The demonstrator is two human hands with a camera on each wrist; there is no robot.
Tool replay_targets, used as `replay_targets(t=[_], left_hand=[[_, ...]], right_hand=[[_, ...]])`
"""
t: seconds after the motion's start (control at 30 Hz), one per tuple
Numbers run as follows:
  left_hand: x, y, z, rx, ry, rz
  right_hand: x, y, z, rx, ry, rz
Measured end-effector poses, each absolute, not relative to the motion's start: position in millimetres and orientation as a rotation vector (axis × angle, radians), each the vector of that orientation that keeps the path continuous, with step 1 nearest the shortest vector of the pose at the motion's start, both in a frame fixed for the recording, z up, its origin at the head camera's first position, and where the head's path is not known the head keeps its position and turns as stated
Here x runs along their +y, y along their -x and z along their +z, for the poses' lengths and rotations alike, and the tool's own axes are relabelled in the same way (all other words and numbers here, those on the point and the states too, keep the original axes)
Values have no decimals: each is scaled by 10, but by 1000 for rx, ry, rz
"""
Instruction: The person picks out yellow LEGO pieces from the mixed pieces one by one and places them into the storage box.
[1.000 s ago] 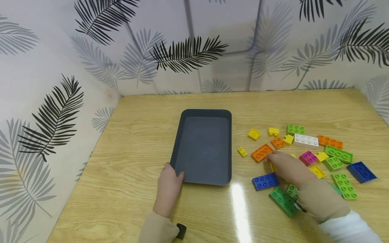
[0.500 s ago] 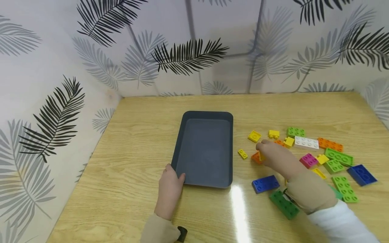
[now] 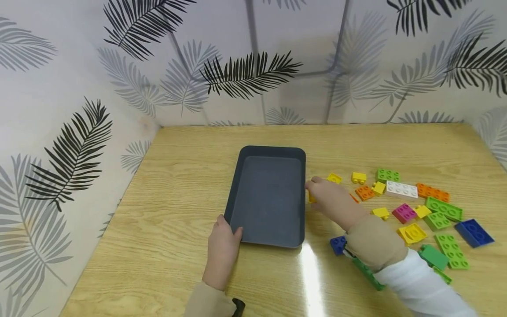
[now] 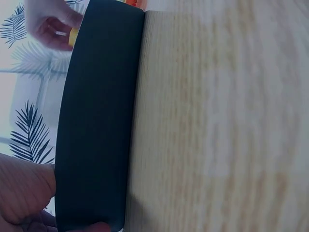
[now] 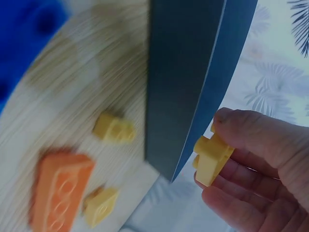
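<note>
A dark grey rectangular tray (image 3: 266, 200) lies on the wooden table, nothing inside it. My left hand (image 3: 223, 240) grips its near left corner; in the left wrist view the thumb and fingers are at the ends of the tray wall (image 4: 99, 111). At the tray's right edge is my right hand (image 3: 332, 198), pinching a yellow toy building brick (image 5: 211, 157) between thumb and fingers. The right wrist view has this brick close beside the tray's rim, studs toward the tray. From the head view the hand hides most of it.
Right of the tray, loose bricks are spread out: a pink one (image 3: 404, 213), a white one (image 3: 402, 189), a blue one (image 3: 474, 233), and several yellow, orange and green ones. Under my right forearm lie another blue brick (image 3: 338, 245) and a dark green brick (image 3: 368, 274). A leaf-patterned curtain (image 3: 277, 101) hangs behind.
My right hand has picked up the yellow brick from among the others and carried it left to the tray's right edge. My left hand has stayed on the tray corner.
</note>
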State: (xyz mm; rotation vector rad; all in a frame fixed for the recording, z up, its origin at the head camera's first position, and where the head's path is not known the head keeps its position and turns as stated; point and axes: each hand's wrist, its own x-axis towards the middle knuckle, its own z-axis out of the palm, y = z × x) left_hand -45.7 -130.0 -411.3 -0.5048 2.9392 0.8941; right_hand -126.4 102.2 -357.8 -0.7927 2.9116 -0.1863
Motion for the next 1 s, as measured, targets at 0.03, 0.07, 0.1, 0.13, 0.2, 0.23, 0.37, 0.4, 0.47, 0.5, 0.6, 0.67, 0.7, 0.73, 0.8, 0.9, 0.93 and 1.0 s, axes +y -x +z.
replay_targets(t=[0.03, 0.07, 0.1, 0.13, 0.2, 0.23, 0.37, 0.4, 0.47, 0.5, 0.6, 0.67, 0.7, 0.73, 0.8, 0.9, 0.93, 1.0], left_hand=[[-1303, 452, -4116, 2944, 501, 892], [-1305, 448, -4116, 2949, 498, 890], [-1308, 446, -4117, 2954, 492, 888], [-1310, 444, -4116, 2956, 488, 888], [-1313, 441, -4116, 2959, 481, 892], [-1315, 440, -4114, 2959, 480, 894], [-1320, 446, -4125, 2949, 487, 903], [-1321, 449, -4129, 2948, 489, 904], [-1321, 451, -4136, 2948, 493, 905], [-1322, 452, -4139, 2951, 495, 904], [-1316, 457, -4135, 2957, 499, 904], [-1310, 461, -4133, 2959, 508, 905], [-1308, 464, -4135, 2959, 512, 906], [-1305, 465, -4133, 2961, 514, 907], [-1302, 466, -4140, 2963, 517, 911], [-1301, 460, -4140, 2970, 517, 915], [-1302, 457, -4140, 2972, 518, 917], [-1306, 451, -4138, 2974, 521, 917]], right_hand=[[973, 1263, -3581, 2909, 802, -191], [927, 1265, -3590, 2905, 818, -188], [882, 1270, -3600, 2898, 833, -181], [840, 1272, -3614, 2892, 855, -165], [762, 1269, -3637, 2875, 898, -154], [729, 1266, -3658, 2866, 916, -152], [606, 1245, -3718, 2822, 961, -137], [582, 1241, -3734, 2810, 965, -140], [539, 1235, -3765, 2788, 973, -151], [523, 1231, -3783, 2782, 982, -163], [491, 1224, -3837, 2757, 989, -195], [477, 1218, -3874, 2743, 990, -205], [470, 1215, -3889, 2739, 990, -207], [465, 1212, -3905, 2733, 986, -208], [455, 1205, -3930, 2723, 976, -205], [439, 1196, -3953, 2703, 944, -199], [433, 1194, -3961, 2697, 934, -194], [420, 1190, -3971, 2685, 918, -187]])
